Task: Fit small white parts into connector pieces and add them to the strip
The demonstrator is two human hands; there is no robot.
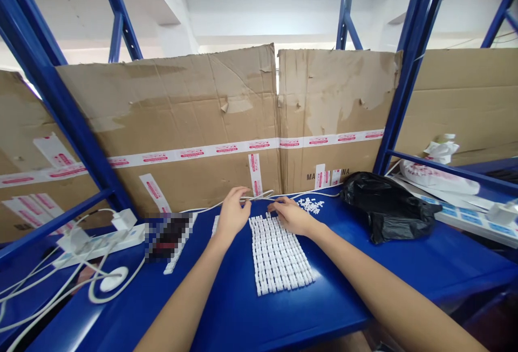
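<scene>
Many small white plastic pieces stand in close rows, forming a block point(281, 255) on the blue table. At the far end of these rows is my right hand point(294, 217), its fingers bent together and touching the top edge. Whatever is between those fingertips is too small to make out. To the left of the block hovers my left hand point(233, 214), thumb and fingers apart, with nothing visible in them. A short white strip point(215, 224) lies partly hidden behind my left wrist. Beyond my right hand is a loose pile of small white pieces point(311, 205).
A black plastic bag point(384, 206) lies at the right. On the left are a power strip point(101, 244) with plugs and cables, and a blurred dark object point(168, 237) beside a white strip. Cardboard panels point(194, 103) and blue posts point(413, 66) bound the back.
</scene>
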